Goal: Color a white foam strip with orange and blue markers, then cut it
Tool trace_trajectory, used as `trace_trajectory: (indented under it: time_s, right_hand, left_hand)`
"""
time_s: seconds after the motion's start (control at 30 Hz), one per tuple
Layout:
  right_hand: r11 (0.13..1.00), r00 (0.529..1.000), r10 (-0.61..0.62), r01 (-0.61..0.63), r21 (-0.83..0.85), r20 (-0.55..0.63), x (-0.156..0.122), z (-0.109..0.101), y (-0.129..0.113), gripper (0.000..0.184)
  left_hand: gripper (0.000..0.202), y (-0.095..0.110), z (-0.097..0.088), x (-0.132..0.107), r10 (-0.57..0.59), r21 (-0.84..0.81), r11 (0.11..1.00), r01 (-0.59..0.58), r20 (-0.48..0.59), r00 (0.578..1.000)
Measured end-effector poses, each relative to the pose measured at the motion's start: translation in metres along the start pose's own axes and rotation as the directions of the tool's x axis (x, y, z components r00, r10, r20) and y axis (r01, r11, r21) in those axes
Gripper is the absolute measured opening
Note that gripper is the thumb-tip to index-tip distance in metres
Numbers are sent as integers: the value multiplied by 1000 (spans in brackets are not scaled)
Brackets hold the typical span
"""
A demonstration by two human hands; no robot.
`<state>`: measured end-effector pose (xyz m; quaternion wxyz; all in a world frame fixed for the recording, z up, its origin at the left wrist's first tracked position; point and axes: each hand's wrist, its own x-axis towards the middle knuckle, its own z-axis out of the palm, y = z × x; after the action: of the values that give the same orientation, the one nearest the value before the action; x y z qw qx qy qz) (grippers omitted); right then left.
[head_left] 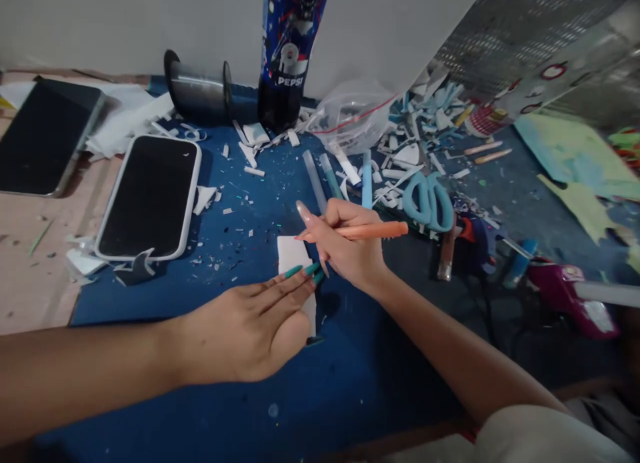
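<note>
A small white rectangular piece (293, 251), perhaps foam or card, lies on the blue work surface. Across it rests my left hand (255, 326), fingers stretched out and pressing it flat; the hand covers much of its lower part. An orange pen (373, 230) is pinched in my right hand (350, 243), its tip at the upper part of the white piece. Just beyond my right hand lie pale glue sticks (314, 179). Light-blue-handled scissors (428, 201) are to the right of it.
Two phones (150, 196) (47, 136) lie at left. Behind stand a Pepsi bottle (285, 56), a spool (200, 89) and a clear plastic bag (353, 116). White and blue scraps (407, 153) are heaped at back right. A magenta glue gun (570, 296) sits at right.
</note>
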<state>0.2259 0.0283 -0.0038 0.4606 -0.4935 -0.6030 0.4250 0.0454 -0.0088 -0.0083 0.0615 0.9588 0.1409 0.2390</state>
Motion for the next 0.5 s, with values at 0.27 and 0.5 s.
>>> trace_trajectory:
  time_s: [0.27, 0.5]
  right_hand:
    - [999, 999, -25, 27, -38, 49, 0, -1, -2, 41]
    - [993, 998, -24, 30, -112, 54, -1, -1, -3, 41]
  left_hand:
    - [20, 1, 1, 1, 2, -22, 1000, -2, 17, 1000]
    - [16, 0, -1, 4, 80, 49, 996, -80, 6, 997]
